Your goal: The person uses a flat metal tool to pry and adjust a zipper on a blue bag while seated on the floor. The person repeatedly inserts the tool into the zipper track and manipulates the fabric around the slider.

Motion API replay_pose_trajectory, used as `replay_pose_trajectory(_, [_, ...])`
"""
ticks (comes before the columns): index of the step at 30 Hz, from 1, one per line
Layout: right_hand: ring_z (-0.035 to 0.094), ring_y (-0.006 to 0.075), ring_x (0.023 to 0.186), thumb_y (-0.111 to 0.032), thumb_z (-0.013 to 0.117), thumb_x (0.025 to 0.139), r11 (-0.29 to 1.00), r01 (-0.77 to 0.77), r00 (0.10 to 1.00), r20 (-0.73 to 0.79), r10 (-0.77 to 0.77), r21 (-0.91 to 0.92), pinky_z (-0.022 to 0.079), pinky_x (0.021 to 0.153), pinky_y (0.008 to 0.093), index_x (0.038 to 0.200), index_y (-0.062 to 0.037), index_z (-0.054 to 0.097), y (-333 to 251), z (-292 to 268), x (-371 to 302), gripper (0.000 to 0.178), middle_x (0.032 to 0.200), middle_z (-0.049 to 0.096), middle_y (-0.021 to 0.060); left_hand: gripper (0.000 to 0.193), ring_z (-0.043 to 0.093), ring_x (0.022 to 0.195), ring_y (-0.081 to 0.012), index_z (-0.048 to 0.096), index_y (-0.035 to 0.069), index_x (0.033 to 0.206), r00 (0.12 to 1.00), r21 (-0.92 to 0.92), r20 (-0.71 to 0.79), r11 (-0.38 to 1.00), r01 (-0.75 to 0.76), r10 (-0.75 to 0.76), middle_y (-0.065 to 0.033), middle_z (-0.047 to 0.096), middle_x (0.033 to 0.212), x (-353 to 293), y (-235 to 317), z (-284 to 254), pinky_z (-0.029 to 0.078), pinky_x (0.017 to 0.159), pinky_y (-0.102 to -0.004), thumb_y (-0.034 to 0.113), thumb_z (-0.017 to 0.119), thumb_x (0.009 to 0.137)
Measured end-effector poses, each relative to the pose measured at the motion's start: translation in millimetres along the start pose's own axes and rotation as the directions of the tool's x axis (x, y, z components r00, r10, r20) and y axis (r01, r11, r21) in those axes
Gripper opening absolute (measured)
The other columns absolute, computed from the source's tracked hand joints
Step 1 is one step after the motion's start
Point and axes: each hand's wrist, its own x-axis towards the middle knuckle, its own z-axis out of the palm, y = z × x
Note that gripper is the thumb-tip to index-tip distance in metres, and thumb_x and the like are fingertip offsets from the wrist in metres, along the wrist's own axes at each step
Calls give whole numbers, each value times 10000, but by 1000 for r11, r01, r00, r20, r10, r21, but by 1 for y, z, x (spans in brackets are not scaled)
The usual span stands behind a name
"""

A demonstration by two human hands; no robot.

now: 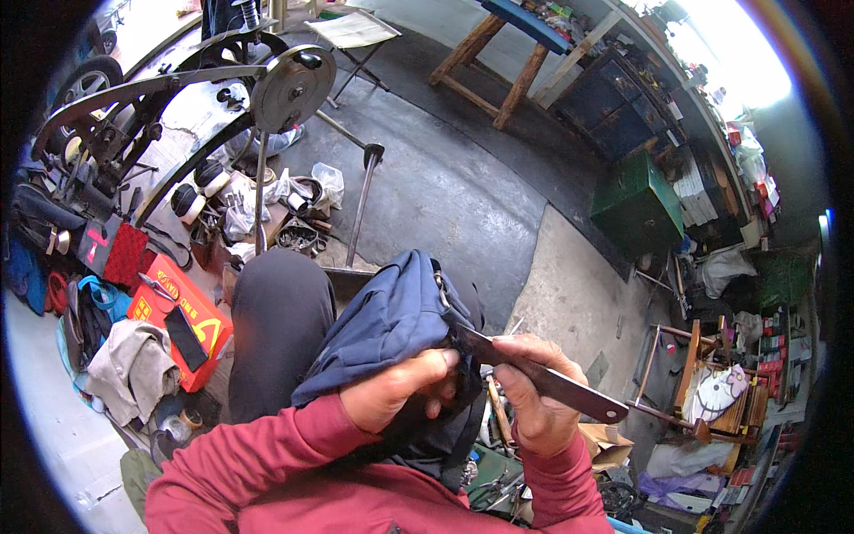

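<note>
The dark blue fabric item (374,316) lies across the person's lap (280,334), its near edge gripped in the curled fingers of the left hand (391,392). The right hand (538,396) pinches a flat metal blade (574,392) between thumb and fingers, far end close by the fabric; whether they touch is unclear. A red box (197,325) sits off to the left

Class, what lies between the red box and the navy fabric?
The head view shows the person's dark-trousered left knee between the red box and the navy fabric.
</note>
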Motion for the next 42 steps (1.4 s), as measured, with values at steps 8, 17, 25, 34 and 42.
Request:
replay_pose_trajectory(8, [737, 306, 990, 83, 718, 876, 940, 281, 959, 75, -272, -192, 581, 881, 371, 1136, 8, 715, 7, 8, 8, 271, 1094, 733, 217, 356, 575, 765, -130, 656, 71, 1039, 1000, -59, -1, 998, -12, 12, -21, 627, 893, -5, 6, 3, 463, 673, -280, 404, 532, 1051])
replay_pose_trajectory(17, [734, 308, 1018, 53, 707, 896, 985, 166, 982, 93, -162, -43, 571, 893, 373, 1146, 11, 711, 11, -1, 13, 254, 1090, 739, 211, 369, 573, 732, -132, 666, 64, 1036, 999, 37, -41, 999, -27, 28, -26, 636, 855, -7, 2, 0, 450, 643, -275, 395, 504, 1059])
replay_pose_trajectory(25, [746, 317, 957, 74, 703, 885, 909, 389, 921, 74, -382, -148, 592, 837, 366, 1160, -27, 714, 17, 14, 18, 293, 1087, 727, 197, 387, 593, 763, -136, 673, 55, 1089, 998, 172, -37, 984, -47, 55, -55, 695, 913, -10, 7, -7, 443, 658, -280, 393, 489, 1050])
replay_pose_trajectory(34, [738, 299, 924, 35, 663, 929, 971, 215, 976, 41, -212, -102, 571, 813, 348, 1161, -13, 708, 12, 10, 21, 241, 1049, 731, 177, 429, 598, 746, -140, 685, 68, 1042, 987, 215, -157, 974, 75, -41, -49, 701, 894, -9, 20, -5, 458, 669, -285, 429, 457, 1083])
replay_pose_trajectory(42, [736, 288, 934, 40, 659, 924, 977, 202, 979, 30, -200, -63, 568, 825, 339, 1166, -6, 709, 16, 24, 30, 251, 1031, 727, 180, 326, 571, 660, -118, 659, 72, 942, 923, 334, -330, 939, -81, 197, -6, 627, 784, -7, 29, 3, 443, 594, -274, 355, 557, 1068])
